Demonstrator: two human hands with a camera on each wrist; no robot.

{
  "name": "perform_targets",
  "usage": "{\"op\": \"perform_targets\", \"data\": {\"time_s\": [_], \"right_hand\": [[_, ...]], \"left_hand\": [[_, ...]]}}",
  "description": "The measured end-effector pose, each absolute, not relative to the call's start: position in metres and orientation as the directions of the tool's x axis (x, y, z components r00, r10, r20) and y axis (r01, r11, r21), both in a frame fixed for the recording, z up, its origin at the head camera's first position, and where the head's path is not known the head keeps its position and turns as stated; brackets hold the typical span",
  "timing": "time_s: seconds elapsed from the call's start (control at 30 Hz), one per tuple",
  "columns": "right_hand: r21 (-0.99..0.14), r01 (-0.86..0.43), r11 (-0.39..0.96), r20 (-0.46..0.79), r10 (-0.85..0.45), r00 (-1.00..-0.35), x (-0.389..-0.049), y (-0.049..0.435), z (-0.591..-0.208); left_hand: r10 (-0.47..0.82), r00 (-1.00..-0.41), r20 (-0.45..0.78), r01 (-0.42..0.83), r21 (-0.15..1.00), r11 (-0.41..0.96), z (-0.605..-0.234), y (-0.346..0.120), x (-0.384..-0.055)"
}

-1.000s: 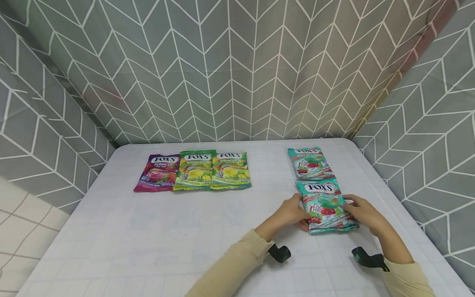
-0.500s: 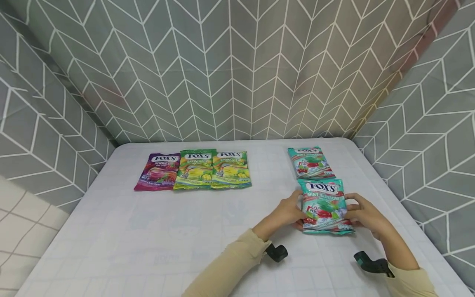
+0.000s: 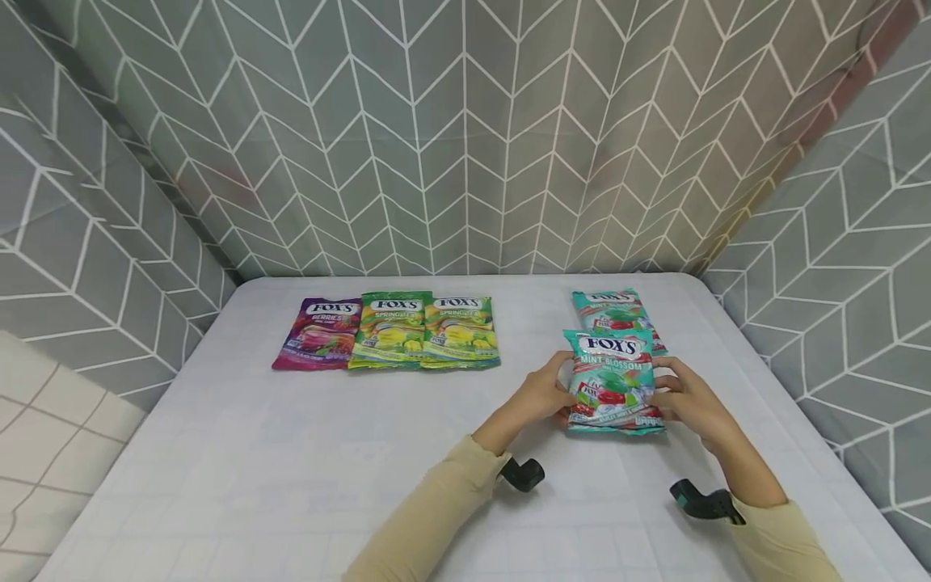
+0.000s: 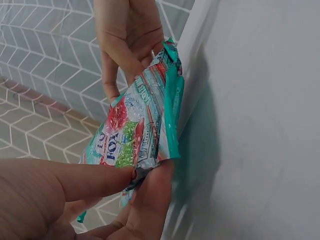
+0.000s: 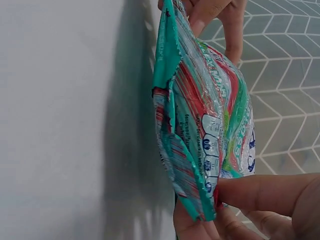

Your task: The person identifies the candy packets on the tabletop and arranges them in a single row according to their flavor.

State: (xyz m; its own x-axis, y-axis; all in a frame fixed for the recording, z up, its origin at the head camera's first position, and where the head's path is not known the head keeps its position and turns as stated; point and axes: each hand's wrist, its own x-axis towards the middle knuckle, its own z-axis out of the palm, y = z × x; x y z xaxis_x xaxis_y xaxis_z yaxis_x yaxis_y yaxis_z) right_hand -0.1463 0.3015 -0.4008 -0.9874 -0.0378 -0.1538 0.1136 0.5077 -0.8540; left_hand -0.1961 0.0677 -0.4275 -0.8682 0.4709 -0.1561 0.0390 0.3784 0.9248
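A teal Fox's mint blossom candy bag is held between both hands, lifted off the white table and overlapping a second mint blossom bag behind it in the head view. My left hand pinches its left side; in the left wrist view the thumb and fingers close on a lower corner of the candy bag. On the opposite side my right hand pinches the edge, thumb on the front and fingers behind, as the right wrist view shows. A shadow falls on the table below the bag's bottom seam.
To the left, a purple berries candy bag and two yellow-green spring tea bags lie in a row, edges overlapping. The table has a white cover, with grey patterned curtains around it. Black wrist devices sit below the hands.
Both hands have raised the held mint blossom bag and shifted it left and away from me, so it now covers the lower part of the rear bag. The head view has shifted slightly.
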Motion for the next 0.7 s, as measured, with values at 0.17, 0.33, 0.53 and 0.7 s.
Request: {"op": "perform_targets", "data": {"time_s": [0.17,0.33,0.53,0.7], "right_hand": [[-0.858,0.062,0.509,-0.098,-0.044,-0.994,-0.164,0.287,-0.396],[-0.863,0.026,0.504,-0.064,-0.058,-0.996,-0.184,0.269,-0.393],[-0.860,0.015,0.510,-0.071,-0.089,-0.993,-0.208,0.248,-0.390],[-0.839,-0.001,0.544,-0.067,-0.105,-0.992,-0.227,0.234,-0.389]], "left_hand": [[0.454,-0.883,-0.119,0.062,0.929,0.364,-0.420,0.051,-0.209],[0.422,-0.901,-0.099,0.063,0.933,0.354,-0.415,0.031,-0.222],[0.329,-0.942,-0.064,0.063,0.930,0.362,-0.415,0.010,-0.237],[0.271,-0.961,-0.046,0.066,0.919,0.389,-0.413,-0.001,-0.247]]}}
